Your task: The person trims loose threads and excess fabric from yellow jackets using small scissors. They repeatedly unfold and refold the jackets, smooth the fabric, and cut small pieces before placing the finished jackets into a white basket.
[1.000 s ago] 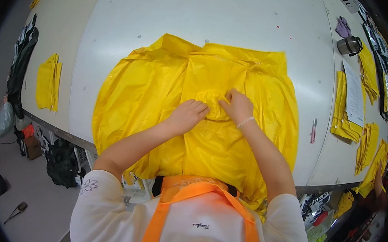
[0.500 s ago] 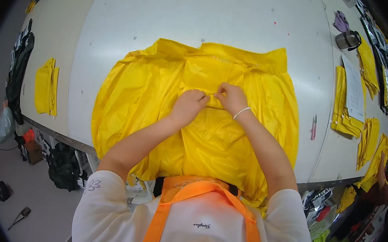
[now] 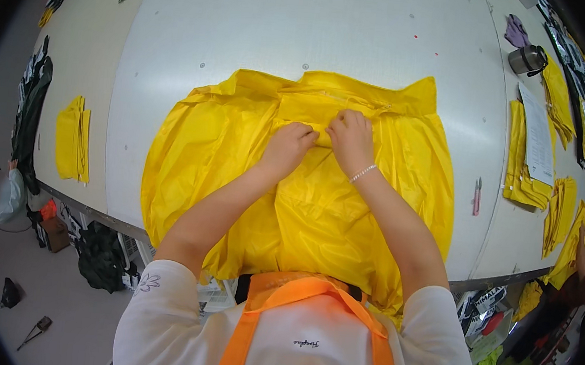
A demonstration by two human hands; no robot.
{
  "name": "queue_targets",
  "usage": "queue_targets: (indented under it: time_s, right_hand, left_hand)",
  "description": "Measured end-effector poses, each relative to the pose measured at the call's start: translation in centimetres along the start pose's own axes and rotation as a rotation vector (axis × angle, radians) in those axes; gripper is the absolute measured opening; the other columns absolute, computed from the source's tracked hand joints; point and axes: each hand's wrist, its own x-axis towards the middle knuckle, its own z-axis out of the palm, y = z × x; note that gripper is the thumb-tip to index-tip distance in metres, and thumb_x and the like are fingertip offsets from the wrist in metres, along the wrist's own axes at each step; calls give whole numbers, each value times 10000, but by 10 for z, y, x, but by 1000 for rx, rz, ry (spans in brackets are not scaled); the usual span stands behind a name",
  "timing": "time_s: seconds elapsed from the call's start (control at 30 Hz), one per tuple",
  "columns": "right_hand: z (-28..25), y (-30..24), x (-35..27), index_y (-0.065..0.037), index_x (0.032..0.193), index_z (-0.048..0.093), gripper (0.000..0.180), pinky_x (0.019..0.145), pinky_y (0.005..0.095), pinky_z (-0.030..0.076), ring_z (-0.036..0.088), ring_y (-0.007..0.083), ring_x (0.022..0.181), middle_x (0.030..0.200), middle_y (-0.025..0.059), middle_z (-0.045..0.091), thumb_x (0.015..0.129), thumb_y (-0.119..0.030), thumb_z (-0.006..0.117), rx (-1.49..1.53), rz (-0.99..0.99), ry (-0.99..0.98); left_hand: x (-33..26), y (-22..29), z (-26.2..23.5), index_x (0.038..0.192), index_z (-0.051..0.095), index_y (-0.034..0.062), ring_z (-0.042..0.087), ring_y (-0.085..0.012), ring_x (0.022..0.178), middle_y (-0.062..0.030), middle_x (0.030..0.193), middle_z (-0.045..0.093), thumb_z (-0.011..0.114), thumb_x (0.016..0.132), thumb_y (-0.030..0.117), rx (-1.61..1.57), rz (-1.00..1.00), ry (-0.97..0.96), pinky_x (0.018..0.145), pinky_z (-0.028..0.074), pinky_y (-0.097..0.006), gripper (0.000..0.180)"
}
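Observation:
A large yellow garment point(image 3: 325, 207) of thin, shiny fabric lies spread on the table in front of me, its lower part hanging over the near edge. Near its upper middle is a flat rectangular panel, like a pocket or flap. My left hand point(image 3: 291, 147) pinches the fabric at the panel's lower edge, fingers closed. Just to the right, my right hand point(image 3: 351, 140) grips the panel further up, its fingers also closed on the cloth. The hands are a small gap apart. My fingers hide exactly which layers they hold.
Folded yellow pieces point(image 3: 73, 139) lie at the left, with more yellow stacks point(image 3: 526, 184) under a paper sheet point(image 3: 536, 135) at the right. Small pink-handled snips point(image 3: 477, 197) rest right of the garment. Farther back stand a metal flask point(image 3: 527, 60) and a purple cloth point(image 3: 516, 31).
Both hands have moved slightly up and away from me along the panel, the right one more. The gap between them is a little wider, and the panel's lower edge has shifted up.

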Motion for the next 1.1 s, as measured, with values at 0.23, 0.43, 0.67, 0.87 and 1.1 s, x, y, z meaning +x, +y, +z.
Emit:
queue_targets:
  time_s: [0.23, 0.43, 0.67, 0.87, 1.1]
  right_hand:
    - [9, 15, 17, -66, 802, 607, 123, 673, 401, 450, 568, 284, 789, 746, 90, 580, 757, -181, 607, 150, 95, -172]
    - [5, 18, 51, -72, 804, 634, 129, 707, 385, 434, 537, 276, 811, 780, 95, 570, 787, -187, 577, 110, 237, -258]
    - [14, 7, 26, -50, 851, 612, 203, 785, 364, 390, 489, 252, 866, 840, 87, 542, 816, -245, 570, -122, 18, -135]
    - [18, 33, 49, -45, 882, 594, 281, 730, 390, 445, 565, 300, 818, 811, 137, 603, 865, -312, 508, -68, 124, -404]
    - [12, 45, 97, -62, 959, 562, 277, 728, 412, 479, 593, 300, 897, 905, 141, 632, 863, -318, 519, 56, 428, -438]
  left_hand:
    - [72, -37, -29, 892, 665, 20, 591, -292, 735, -125, 817, 640, 634, 744, 100, -460, -590, -197, 671, 480, -338, 170]
    - [93, -80, -26, 844, 662, 37, 586, -296, 826, -124, 876, 615, 639, 721, 91, 186, -369, -126, 727, 481, -370, 137]
    - [106, -89, -29, 806, 633, 36, 574, -293, 863, -120, 867, 593, 607, 679, 20, 249, -346, -264, 734, 486, -369, 130]
    - [114, -77, -78, 911, 614, 41, 553, -257, 906, -85, 902, 592, 518, 723, -1, 354, -92, -296, 756, 481, -355, 215]
    - [101, -49, -58, 842, 593, -13, 540, -248, 914, -115, 888, 563, 515, 710, 45, 677, 56, -396, 762, 474, -327, 164]
